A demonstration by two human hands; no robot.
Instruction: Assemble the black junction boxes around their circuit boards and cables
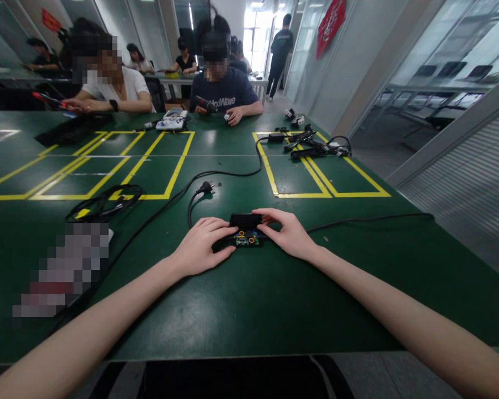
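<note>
In the head view, an opened power adapter lies on the green table in front of me. Its circuit board (247,239), with ring-shaped coils, is exposed. A black housing half (245,220) stands just behind the board. My left hand (204,246) is closed around the adapter's left end, thumb low and fingers near the housing's left corner. At the other end, my right hand (289,233) pinches the housing half's right side between thumb and fingers. A black cable (370,219) runs off to the right. On the left, a cord ends in a black plug (207,188).
A coiled black cable (103,202) lies left, above a blurred-out flat object (66,271). A long black cord (166,208) crosses the table (199,316). Tangled cables and adapters (307,145) sit at the far right. Two people (222,91) work across the table.
</note>
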